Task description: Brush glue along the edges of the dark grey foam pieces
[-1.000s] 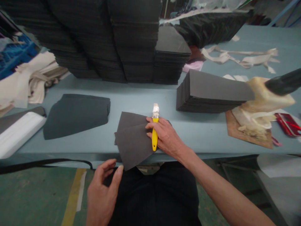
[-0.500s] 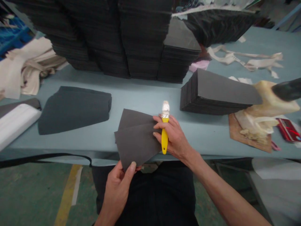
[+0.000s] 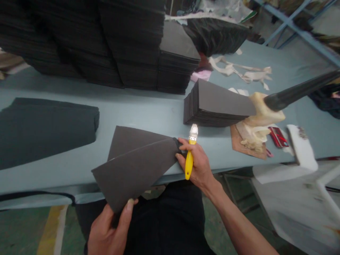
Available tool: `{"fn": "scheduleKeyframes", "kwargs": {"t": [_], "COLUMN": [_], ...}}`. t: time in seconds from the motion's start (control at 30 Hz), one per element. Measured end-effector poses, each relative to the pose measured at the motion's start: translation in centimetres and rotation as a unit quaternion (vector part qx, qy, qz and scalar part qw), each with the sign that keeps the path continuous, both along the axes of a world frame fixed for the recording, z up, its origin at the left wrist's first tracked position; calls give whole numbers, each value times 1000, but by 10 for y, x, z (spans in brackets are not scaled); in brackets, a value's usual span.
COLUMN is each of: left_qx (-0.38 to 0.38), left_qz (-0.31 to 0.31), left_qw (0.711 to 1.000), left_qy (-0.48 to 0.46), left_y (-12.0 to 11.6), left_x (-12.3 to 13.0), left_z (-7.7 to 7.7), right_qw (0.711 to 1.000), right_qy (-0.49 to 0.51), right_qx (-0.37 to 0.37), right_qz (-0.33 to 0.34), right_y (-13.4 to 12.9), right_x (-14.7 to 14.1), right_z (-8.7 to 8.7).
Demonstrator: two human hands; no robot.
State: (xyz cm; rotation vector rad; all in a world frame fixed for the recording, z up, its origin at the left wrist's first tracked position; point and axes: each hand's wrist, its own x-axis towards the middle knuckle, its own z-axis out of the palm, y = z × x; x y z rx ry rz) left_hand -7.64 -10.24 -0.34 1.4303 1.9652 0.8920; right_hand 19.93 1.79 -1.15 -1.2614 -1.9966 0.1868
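My left hand (image 3: pixel 108 228) pinches the near left corner of a dark grey tapered sheet (image 3: pixel 138 170) between thumb and fingers. The sheet slants over the table's front edge and partly covers a second grey sheet (image 3: pixel 127 140) on the tabletop. At its narrow right end, where a small dark fold shows, the fingertips of my right hand (image 3: pixel 200 164) grip it. That same hand also keeps a brush (image 3: pixel 189 161) with a yellow handle between its fingers, whitish bristles pointing away from me.
A neat stack of grey pieces (image 3: pixel 223 101) stands at right, beside a cream-coloured lump (image 3: pixel 265 109) with a black tube (image 3: pixel 300 92). Tall dark stacks (image 3: pixel 132 46) line the back. More dark pieces (image 3: pixel 47 131) lie left. A red object (image 3: pixel 278 137) sits far right.
The view has swung right, shifting the scene leftward. My hands are farther apart, and more of the upper sheet shows between them. The brush stays in my right hand.
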Motion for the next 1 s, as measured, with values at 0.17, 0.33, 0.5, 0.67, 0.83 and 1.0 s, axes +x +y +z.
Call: {"fn": "scheduleKeyframes", "kwargs": {"t": [0.17, 0.33, 0.5, 0.67, 0.83, 1.0], "left_qx": [-24, -42, -78, -29, 49, 56], "left_qz": [12, 18, 30, 8, -35, -41], "left_qw": [999, 999, 996, 997, 990, 991], "left_qy": [-16, -4, -20, -76, -129, -117], "left_y": [11, 14, 14, 21, 28, 29], "left_x": [-10, -22, -23, -11, -2, -1], "left_z": [1, 0, 2, 12, 18, 23], "right_qw": [1000, 998, 993, 986, 984, 982], "right_qy": [24, 65, 113, 166, 177, 188], "right_qx": [3, -12, -13, -1, 2, -11], "right_qz": [-1, -8, -12, 15, -8, -7], "right_y": [5, 6, 1, -7, -15, -17], "right_x": [-6, -5, -3, -1, 3, 3], "right_z": [1, 2, -1, 1, -2, -7]}}
